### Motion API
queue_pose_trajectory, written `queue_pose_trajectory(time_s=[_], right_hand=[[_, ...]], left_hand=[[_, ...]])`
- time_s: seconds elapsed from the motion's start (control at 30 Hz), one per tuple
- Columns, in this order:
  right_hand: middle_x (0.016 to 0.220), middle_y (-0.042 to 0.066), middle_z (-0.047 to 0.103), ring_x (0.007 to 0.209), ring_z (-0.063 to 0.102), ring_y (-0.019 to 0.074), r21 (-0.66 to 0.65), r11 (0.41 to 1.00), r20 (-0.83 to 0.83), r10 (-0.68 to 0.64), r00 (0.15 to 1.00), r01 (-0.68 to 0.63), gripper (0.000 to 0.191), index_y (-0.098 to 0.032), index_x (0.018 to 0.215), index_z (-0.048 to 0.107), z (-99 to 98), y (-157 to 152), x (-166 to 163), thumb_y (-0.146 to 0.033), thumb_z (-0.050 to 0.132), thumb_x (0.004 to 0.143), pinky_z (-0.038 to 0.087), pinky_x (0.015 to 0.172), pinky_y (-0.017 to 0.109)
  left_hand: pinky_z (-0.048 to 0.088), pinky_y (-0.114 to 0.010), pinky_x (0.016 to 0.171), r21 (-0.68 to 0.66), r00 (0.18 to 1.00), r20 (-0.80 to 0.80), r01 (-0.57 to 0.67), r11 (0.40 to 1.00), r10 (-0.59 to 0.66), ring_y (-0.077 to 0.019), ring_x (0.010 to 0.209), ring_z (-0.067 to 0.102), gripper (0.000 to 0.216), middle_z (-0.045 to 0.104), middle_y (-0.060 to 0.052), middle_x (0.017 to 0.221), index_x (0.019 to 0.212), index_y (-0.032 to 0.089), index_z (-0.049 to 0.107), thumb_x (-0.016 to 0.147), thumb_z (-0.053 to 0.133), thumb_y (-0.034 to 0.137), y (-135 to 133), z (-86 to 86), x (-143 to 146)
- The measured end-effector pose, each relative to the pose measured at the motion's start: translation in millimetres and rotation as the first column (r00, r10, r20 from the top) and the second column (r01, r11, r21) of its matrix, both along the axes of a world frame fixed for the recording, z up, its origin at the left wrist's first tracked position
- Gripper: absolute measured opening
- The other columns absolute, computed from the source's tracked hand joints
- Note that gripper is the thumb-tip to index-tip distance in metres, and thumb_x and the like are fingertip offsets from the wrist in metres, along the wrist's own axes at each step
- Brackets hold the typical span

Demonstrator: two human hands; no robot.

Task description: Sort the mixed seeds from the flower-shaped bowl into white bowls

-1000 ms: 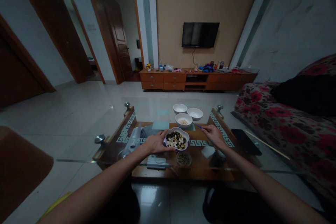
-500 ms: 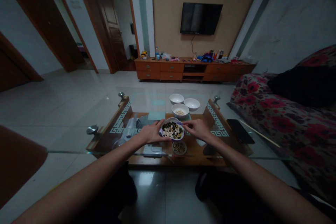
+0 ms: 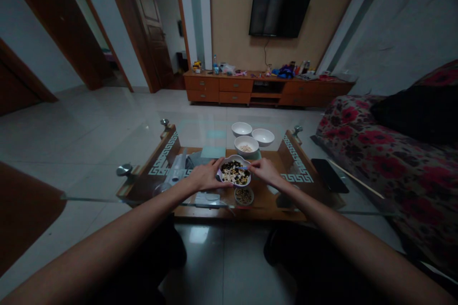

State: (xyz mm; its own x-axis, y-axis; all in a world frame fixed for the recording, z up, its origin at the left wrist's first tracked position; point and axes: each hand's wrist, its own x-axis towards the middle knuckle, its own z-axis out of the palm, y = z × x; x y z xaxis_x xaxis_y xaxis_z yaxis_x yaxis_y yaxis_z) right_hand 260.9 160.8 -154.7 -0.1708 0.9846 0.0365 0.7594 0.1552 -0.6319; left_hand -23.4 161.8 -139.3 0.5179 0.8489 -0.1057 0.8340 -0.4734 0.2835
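My left hand (image 3: 207, 175) grips the left side of a white scalloped bowl (image 3: 234, 157), fingers at its far rim and thumb along the near side. Mixed dark, yellow and cream bean-like pieces fill this bowl. From the right, my right hand (image 3: 265, 171) pinches a thin pale-purple utensil (image 3: 243, 167), its tip among the pieces; the tip's shape is too small to make out. Just beyond stands a white bowl (image 3: 246, 151) with some pale pieces inside. Behind it are two more white bowls, one on the left (image 3: 241, 129) and one on the right (image 3: 263, 137).
All the bowls are over a glass tabletop (image 3: 136, 145). A round patch of similar pieces (image 3: 244, 195) shows nearer me, perhaps beneath the glass. At the right lie a black phone (image 3: 329, 175) and a thin stick (image 3: 356, 178). A floral sofa (image 3: 379, 138) borders that side.
The utensil's tip has moved left, further over the pieces in the bowl. My left hand keeps its hold. The whole view has shifted slightly.
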Motion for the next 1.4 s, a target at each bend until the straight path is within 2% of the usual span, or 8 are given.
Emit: queue_pose_trajectory(time_s=[0.27, 0.47, 0.77, 0.83, 1.0, 1.17, 1.33, 1.4], right_hand=[[0.093, 0.011, 0.083, 0.076, 0.072, 0.0226, -0.031, 0.999, -0.007, 0.019, 1.0, -0.019, 0.028, -0.019, 0.096, 0.087, 2.1, 5.8, -10.5, -0.03, 0.062, 0.094, 0.048, 0.066, 0.032], [0.097, 0.011, 0.084, 0.082, 0.076, 0.0262, 0.017, 1.0, 0.068, -0.011, 0.998, 0.01, 0.024, -0.023, 0.099, 0.088, -0.9, 7.5, -16.2, -0.032, 0.067, 0.091, 0.051, 0.068, 0.034], [0.096, 0.011, 0.084, 0.079, 0.076, 0.0253, 0.098, 0.995, 0.041, 0.0, 0.999, -0.004, 0.027, -0.022, 0.096, 0.087, -3.5, 13.8, -10.3, -0.032, 0.063, 0.095, 0.053, 0.069, 0.034], [0.1, 0.011, 0.084, 0.083, 0.077, 0.0265, 0.164, 0.986, -0.044, -0.03, 0.999, 0.037, 0.029, -0.02, 0.098, 0.087, -1.4, 16.1, -4.9, -0.034, 0.061, 0.096, 0.055, 0.074, 0.035], [0.108, 0.01, 0.083, 0.099, 0.076, 0.0311, 0.314, 0.907, -0.221, -0.218, 0.951, 0.281, 0.042, -0.018, 0.112, 0.084, -4.4, 20.9, 10.0, -0.047, 0.056, 0.101, 0.057, 0.085, 0.037], [0.106, 0.012, 0.083, 0.097, 0.077, 0.0344, 0.292, 0.878, -0.041, -0.385, 0.922, 0.379, 0.042, -0.021, 0.115, 0.085, -12.1, 20.9, 19.9, -0.052, 0.06, 0.1, 0.056, 0.08, 0.037], [0.105, 0.011, 0.083, 0.093, 0.077, 0.0326, 0.296, 0.892, 0.074, -0.378, 0.923, 0.341, 0.038, -0.025, 0.116, 0.085, -8.4, 18.2, 26.6, -0.049, 0.06, 0.1, 0.053, 0.075, 0.035], [0.105, 0.01, 0.083, 0.091, 0.077, 0.0306, 0.295, 0.914, 0.074, -0.313, 0.947, 0.279, 0.037, -0.023, 0.116, 0.084, -3.6, 15.0, 26.8, -0.045, 0.058, 0.101, 0.052, 0.076, 0.034]], left_hand=[[0.055, -0.057, 0.102, 0.016, 1.0, -0.011, 0.011, 1.0, -0.01, -0.0486, 0.126, 0.065, 0.126, 0.051, -0.021, 0.161, 0.172, 0.026, 0.022, 0.075, 0.045, 0.104, 1.0, -2.5, -0.8], [0.054, -0.058, 0.102, 0.006, 1.0, -0.004, 0.013, 1.0, -0.013, -0.0491, 0.125, 0.066, 0.124, 0.047, -0.022, 0.164, 0.172, 0.026, 0.022, 0.077, 0.047, 0.102, 0.3, -1.0, -1.0], [0.053, -0.058, 0.103, -0.013, 1.0, 0.01, 0.005, 1.0, -0.005, -0.0497, 0.123, 0.067, 0.126, 0.048, -0.022, 0.163, 0.172, 0.027, 0.021, 0.075, 0.049, 0.102, -0.1, -1.5, -0.8], [0.054, -0.059, 0.102, -0.012, 1.0, 0.012, 0.003, 1.0, -0.003, -0.0498, 0.124, 0.066, 0.125, 0.049, -0.022, 0.163, 0.172, 0.027, 0.021, 0.076, 0.049, 0.102, 0.6, -3.0, -1.0], [0.054, -0.058, 0.103, -0.005, 1.0, 0.022, 0.009, 1.0, -0.009, -0.0494, 0.127, 0.064, 0.124, 0.048, -0.022, 0.163, 0.171, 0.027, 0.022, 0.076, 0.048, 0.102, 1.0, -3.9, -0.7], [0.055, -0.056, 0.102, -0.001, 0.999, 0.032, 0.01, 1.0, -0.01, -0.0476, 0.125, 0.066, 0.123, 0.051, -0.021, 0.161, 0.17, 0.03, 0.025, 0.075, 0.049, 0.103, -0.1, -0.5, 0.2], [0.055, -0.056, 0.102, 0.005, 0.999, 0.039, 0.021, 1.0, -0.021, -0.0478, 0.125, 0.066, 0.123, 0.052, -0.021, 0.16, 0.17, 0.029, 0.026, 0.075, 0.048, 0.103, -0.1, -0.6, -0.2], [0.055, -0.056, 0.102, 0.009, 0.999, 0.037, 0.016, 1.0, -0.016, -0.0479, 0.125, 0.066, 0.123, 0.052, -0.021, 0.16, 0.17, 0.028, 0.026, 0.075, 0.048, 0.102, 0.6, -2.4, -0.3]])
